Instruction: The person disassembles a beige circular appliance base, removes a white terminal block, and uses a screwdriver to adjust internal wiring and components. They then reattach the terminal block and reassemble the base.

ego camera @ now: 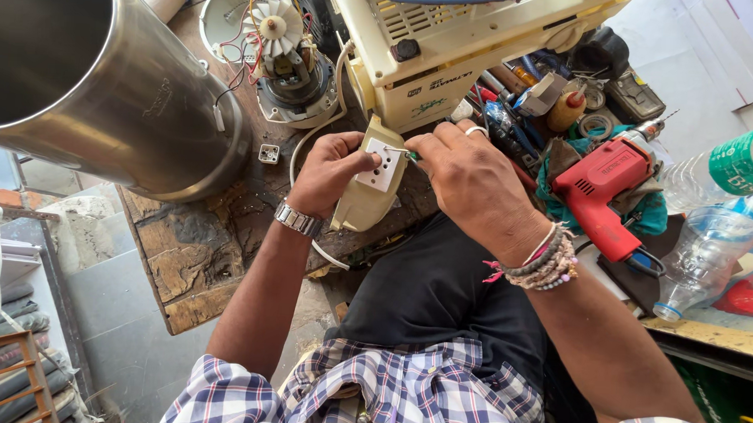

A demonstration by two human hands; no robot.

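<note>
Over the bench [183, 263], a cream cover [362, 198] is gripped by the left hand [328, 172] while a screwdriver [402, 152], pinched in the right hand [469, 177], is applied to its white switch plate [379, 166].

Repair workshop: drill [599, 182], bared motor [288, 54].

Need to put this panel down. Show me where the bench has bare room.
Bare wood lies below the steel drum, left of the left hand. A smaller gap sits between drum and motor, around a small square part. Right of the right hand it is crowded: red drill, tools, bottles.
</note>
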